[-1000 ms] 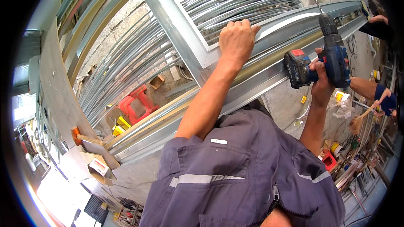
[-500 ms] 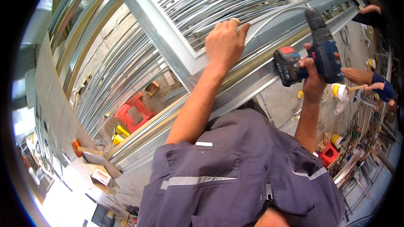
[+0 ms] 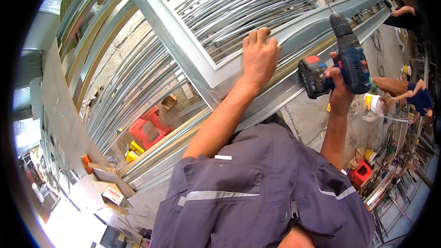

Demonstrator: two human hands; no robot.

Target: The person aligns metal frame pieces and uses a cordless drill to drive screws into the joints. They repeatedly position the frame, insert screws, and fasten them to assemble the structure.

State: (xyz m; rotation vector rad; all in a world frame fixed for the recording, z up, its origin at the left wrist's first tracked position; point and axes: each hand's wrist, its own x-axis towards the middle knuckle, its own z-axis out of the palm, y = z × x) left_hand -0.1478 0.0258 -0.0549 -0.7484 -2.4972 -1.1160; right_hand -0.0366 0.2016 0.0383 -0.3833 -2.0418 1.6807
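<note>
My right hand is wrapped round the handle of a blue and black cordless drill. A long thin bit sticks out of its chuck, pointing away from me, clear of my left hand. My left hand lies on a grey metal frame, just right of its corner. Its fingers are bent over the frame's far edge, and their tips are partly hidden. Long metal profiles lie under the frame, close to my body.
Many thin metal rods lie beyond the frame. A red plastic stool is on the floor at left, near an open cardboard box. Another red stool and a white bucket are at right, where another person works.
My left hand has slid right along the frame, and its fingers now bend over the edge. The drill stays in my right hand, nearly in the same place.
</note>
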